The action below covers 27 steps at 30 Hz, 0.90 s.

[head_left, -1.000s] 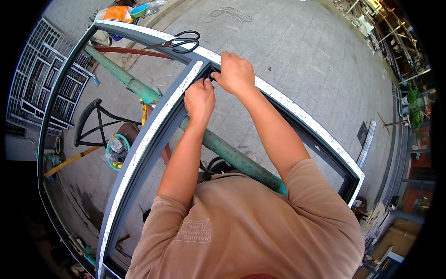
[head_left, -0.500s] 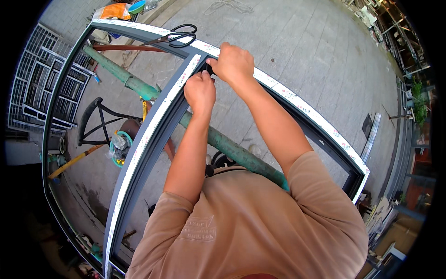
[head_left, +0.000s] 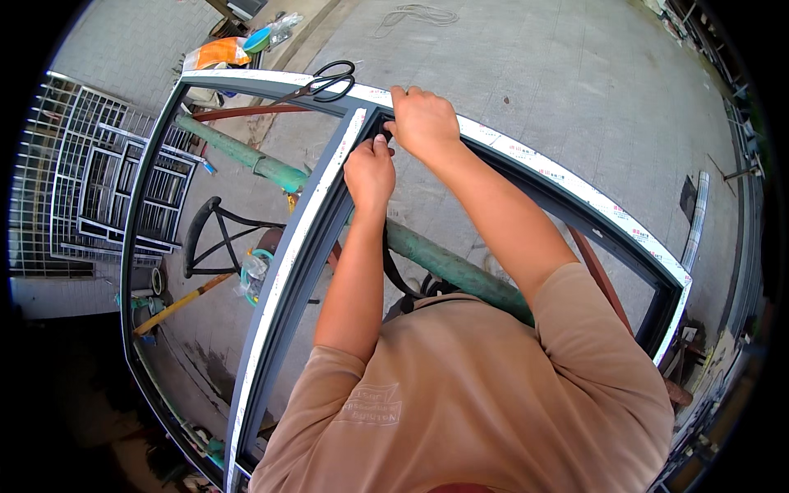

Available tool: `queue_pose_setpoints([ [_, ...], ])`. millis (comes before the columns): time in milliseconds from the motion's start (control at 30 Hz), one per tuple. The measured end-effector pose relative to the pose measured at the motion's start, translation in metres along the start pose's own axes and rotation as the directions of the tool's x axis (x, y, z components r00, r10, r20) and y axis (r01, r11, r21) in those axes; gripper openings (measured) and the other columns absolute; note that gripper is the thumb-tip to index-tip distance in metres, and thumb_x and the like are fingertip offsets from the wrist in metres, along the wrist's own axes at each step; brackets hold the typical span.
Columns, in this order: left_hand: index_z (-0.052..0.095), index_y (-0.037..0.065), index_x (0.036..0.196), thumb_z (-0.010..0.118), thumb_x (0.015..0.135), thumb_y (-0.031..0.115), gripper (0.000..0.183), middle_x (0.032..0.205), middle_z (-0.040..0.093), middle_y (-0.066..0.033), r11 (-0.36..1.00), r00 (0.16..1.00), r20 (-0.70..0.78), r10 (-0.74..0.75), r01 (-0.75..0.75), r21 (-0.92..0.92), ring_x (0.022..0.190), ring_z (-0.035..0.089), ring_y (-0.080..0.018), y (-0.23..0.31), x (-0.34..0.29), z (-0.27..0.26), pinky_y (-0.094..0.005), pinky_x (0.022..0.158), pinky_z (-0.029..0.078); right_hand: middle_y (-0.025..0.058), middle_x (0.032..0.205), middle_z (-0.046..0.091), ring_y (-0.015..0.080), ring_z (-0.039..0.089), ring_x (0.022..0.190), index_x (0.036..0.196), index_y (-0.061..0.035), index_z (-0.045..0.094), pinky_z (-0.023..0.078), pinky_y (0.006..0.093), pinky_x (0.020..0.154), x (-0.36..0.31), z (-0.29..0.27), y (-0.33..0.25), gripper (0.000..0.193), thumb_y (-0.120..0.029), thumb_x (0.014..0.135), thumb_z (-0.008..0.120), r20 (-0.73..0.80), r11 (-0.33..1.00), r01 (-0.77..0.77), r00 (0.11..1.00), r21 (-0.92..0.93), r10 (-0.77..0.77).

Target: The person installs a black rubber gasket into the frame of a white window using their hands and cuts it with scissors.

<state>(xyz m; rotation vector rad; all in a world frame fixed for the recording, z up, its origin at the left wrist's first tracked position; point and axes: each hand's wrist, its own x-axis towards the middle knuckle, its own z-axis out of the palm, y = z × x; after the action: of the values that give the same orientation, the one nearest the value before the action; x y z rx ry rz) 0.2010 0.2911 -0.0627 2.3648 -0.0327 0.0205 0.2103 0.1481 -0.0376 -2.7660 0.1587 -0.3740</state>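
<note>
A large dark grey window frame, its faces covered with white printed film, spans the view in front of me. My left hand is closed at the corner where the middle bar meets the far rail, thumb and fingers pinching a black strip like a rubber seal. The strip hangs down past my wrist; the pinched end is mostly hidden. My right hand wraps over the far rail beside it, thumb side in the same corner. Black-handled scissors lie on the far rail, left of both hands.
Under the frame runs a green pipe. Through the left opening show a black curved chair-like frame and a teal-rimmed container. Metal grilles lean at the left. An orange bag lies far left, a coiled rope on the pavement.
The view has shifted, so the whole frame sits lower and further right. Both hands stay at the same corner. The black strip now shows hanging below my left hand.
</note>
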Motion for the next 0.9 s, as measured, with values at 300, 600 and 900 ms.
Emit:
queue_pose_setpoints([
  [300,0.071,-0.009,0.138,0.07,0.106,0.026,0.048,0.112,0.077,-0.0353,0.933,0.947,-0.062,0.316,-0.298,0.202,0.105,0.076,-0.0515,-0.038,-0.061,-0.022,-0.0564,0.094,0.059,0.0154,0.108,0.078,0.0327,0.08,0.101,0.116,-0.0054,0.074,0.064,0.0436,0.085,-0.001,0.001,0.0,0.046,-0.035,0.087,0.093,-0.046,1.0,-0.003,0.999,-0.01,0.003],
  [600,0.075,-0.013,0.12,0.064,0.109,0.024,0.04,0.096,0.075,-0.0363,0.951,0.964,-0.049,0.262,-0.249,0.185,0.093,0.075,-0.054,-0.045,-0.048,-0.019,-0.0589,0.085,0.058,0.0122,0.105,0.077,0.0293,0.076,0.102,0.124,-0.0062,0.076,0.06,0.0417,0.087,-0.07,0.01,-0.013,0.039,-0.027,0.093,0.088,-0.465,0.918,0.27,0.878,0.289,-0.111],
  [900,0.074,-0.008,0.107,0.061,0.109,0.023,0.034,0.093,0.075,-0.0357,0.931,0.957,-0.021,0.29,-0.277,0.237,0.089,0.074,-0.055,-0.042,-0.044,-0.022,-0.0625,0.082,0.057,0.0145,0.099,0.08,0.0215,0.074,0.089,0.115,0.003,0.079,0.057,0.0378,0.079,-0.059,0.078,-0.036,0.05,-0.046,0.108,0.072,0.385,0.279,-0.488,0.853,0.827,0.352],
])
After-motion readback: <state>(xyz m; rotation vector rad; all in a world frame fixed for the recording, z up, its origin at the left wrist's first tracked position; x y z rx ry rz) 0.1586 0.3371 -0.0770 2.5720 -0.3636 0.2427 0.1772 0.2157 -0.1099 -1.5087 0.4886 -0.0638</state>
